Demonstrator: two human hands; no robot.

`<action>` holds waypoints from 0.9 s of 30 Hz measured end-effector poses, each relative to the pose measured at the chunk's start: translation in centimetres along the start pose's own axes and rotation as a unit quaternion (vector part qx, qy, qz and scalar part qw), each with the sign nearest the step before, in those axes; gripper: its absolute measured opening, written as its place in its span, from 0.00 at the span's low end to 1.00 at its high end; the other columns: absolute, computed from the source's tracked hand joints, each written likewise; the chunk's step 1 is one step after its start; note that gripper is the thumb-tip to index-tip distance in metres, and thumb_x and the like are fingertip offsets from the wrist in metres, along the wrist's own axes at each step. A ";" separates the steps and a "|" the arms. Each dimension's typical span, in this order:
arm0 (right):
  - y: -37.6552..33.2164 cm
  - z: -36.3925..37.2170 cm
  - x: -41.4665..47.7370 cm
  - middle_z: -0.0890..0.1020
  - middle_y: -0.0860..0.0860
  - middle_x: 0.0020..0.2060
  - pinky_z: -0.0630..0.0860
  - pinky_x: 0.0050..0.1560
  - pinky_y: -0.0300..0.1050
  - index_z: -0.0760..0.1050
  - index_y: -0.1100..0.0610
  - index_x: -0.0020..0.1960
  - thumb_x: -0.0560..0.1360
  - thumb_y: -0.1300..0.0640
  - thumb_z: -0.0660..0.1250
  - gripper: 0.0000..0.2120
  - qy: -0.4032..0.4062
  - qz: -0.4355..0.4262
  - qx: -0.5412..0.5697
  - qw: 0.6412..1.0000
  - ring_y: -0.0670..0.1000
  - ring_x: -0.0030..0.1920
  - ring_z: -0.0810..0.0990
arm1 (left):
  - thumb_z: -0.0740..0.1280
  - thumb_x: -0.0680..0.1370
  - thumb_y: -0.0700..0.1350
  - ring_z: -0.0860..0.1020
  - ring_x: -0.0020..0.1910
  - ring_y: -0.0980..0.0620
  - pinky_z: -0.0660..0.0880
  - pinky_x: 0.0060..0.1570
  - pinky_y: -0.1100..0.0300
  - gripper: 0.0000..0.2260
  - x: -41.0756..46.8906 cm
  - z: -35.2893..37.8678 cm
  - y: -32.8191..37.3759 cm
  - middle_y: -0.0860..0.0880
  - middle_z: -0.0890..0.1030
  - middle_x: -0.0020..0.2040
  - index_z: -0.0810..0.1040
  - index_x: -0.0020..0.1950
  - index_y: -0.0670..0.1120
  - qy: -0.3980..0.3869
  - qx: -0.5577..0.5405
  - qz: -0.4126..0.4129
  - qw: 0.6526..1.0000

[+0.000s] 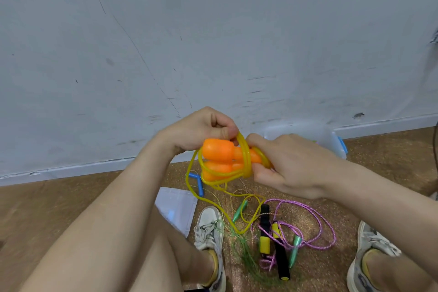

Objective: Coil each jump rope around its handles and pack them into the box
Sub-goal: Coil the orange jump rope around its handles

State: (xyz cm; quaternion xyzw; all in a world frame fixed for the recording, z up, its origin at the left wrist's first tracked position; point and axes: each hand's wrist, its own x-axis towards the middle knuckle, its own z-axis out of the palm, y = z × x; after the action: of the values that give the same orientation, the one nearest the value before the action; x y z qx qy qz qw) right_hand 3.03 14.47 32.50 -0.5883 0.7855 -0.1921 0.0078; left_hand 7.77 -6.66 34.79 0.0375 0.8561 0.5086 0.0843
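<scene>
2 orange handles (218, 150) between left hand (201, 129), right hand (291, 166).

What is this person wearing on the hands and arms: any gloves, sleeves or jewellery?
Nothing shows. The left hand and right hand are bare, without gloves or visible rings. The left forearm and right forearm are uncovered to the picture's edge: no sleeves, watch or bracelet.

Box (308, 133) sits behind the right hand (289, 163) — tangled ropes (308, 216) crowd the floor (71, 197) between the shoes (209, 227).
</scene>
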 end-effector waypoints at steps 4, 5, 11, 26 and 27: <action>0.2 -0.9 0.3 0.72 0.48 0.27 0.70 0.36 0.51 0.64 0.45 0.54 0.69 0.35 0.48 0.21 0.065 0.017 0.054 0.996 0.59 0.36 0.76 | 0.77 0.65 0.55 0.72 0.27 0.61 0.70 0.31 0.65 0.12 0.3 0.3 -0.5 0.57 0.76 0.26 0.79 0.27 0.50 -0.009 -0.110 -0.038 0.993; 0.2 -1.1 0.3 0.74 0.49 0.27 0.71 0.36 0.51 0.66 0.46 0.54 0.69 0.36 0.50 0.20 0.084 0.024 0.081 0.993 0.57 0.34 0.77 | 0.75 0.66 0.50 0.72 0.26 0.60 0.70 0.31 0.64 0.11 0.6 0.6 -0.8 0.56 0.75 0.25 0.79 0.26 0.50 0.008 -0.128 -0.068 0.989; 1.2 -2.0 1.5 0.69 0.46 0.25 0.66 0.31 0.51 0.68 0.43 0.40 0.71 0.43 0.57 0.06 0.254 0.136 0.288 0.913 0.52 0.29 0.68 | 0.54 0.78 0.60 0.54 0.19 0.57 0.49 0.20 0.65 0.25 1.8 3.5 -0.3 0.51 0.60 0.19 0.64 0.24 0.49 -0.056 -0.256 -0.115 0.958; 9.0 -2.5 0.5 0.76 0.65 0.49 0.63 0.42 0.52 0.62 0.59 0.56 0.80 0.49 0.55 0.13 0.257 0.411 0.094 0.870 0.67 0.51 0.74 | 0.63 0.80 0.51 0.67 0.24 0.55 0.64 0.30 0.60 0.14 1.1 2.4 -0.5 0.52 0.70 0.24 0.77 0.38 0.47 0.138 0.179 -0.056 0.973; 9.0 -1.8 0.7 0.77 0.66 0.48 0.65 0.42 0.53 0.61 0.59 0.54 0.80 0.49 0.56 0.13 0.222 0.402 0.062 0.886 0.68 0.49 0.75 | 0.64 0.79 0.53 0.67 0.25 0.55 0.65 0.31 0.58 0.14 0.9 2.5 -0.2 0.51 0.70 0.25 0.77 0.37 0.47 0.152 0.262 -0.020 0.953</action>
State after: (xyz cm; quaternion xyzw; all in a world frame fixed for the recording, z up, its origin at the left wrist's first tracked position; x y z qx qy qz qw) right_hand -5.88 16.48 31.49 -0.1623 0.9223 -0.3466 -0.0540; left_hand 7.33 -4.50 33.37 -0.0363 0.9625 0.2642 -0.0497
